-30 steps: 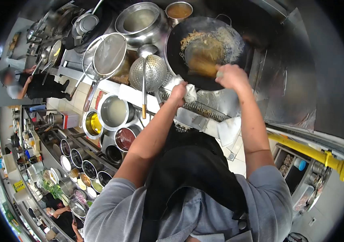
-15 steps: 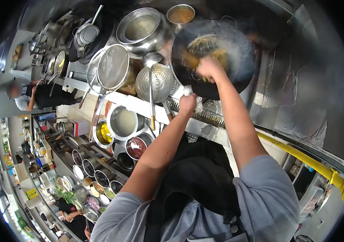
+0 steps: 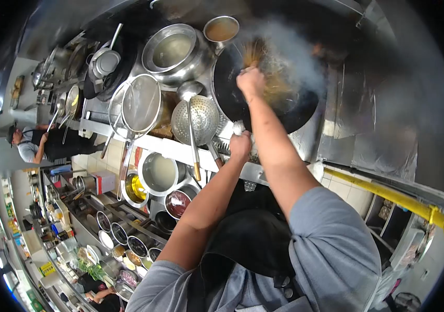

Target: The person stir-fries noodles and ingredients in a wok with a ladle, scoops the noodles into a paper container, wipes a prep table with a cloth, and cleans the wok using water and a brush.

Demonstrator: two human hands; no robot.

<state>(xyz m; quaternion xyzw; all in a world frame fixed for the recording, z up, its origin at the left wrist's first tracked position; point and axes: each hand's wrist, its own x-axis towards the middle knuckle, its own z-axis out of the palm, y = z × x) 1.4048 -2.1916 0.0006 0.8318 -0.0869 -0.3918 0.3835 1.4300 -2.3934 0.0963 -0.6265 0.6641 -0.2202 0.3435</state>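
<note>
My right hand reaches over a large dark wok and is closed around a wok brush, whose straw-coloured bristles point to the far side. Steam rises from the wok and blurs the water and yellowish bits inside it. My left hand is closed on a white cloth at the wok's near-left edge. Whether it also grips a wok handle through the cloth is hidden. To the left of that hand lie a perforated skimmer and a long-handled ladle.
Beside the wok stand a large steel pot and a small pot of brownish liquid. Mesh strainers lie farther left. A yellow pipe runs along the right. A co-worker stands at the far left.
My right hand has moved left and slightly away across the wok with the brush, whose bristles now show more plainly. My left hand stays at the edge with the cloth. The view has shifted slightly.
</note>
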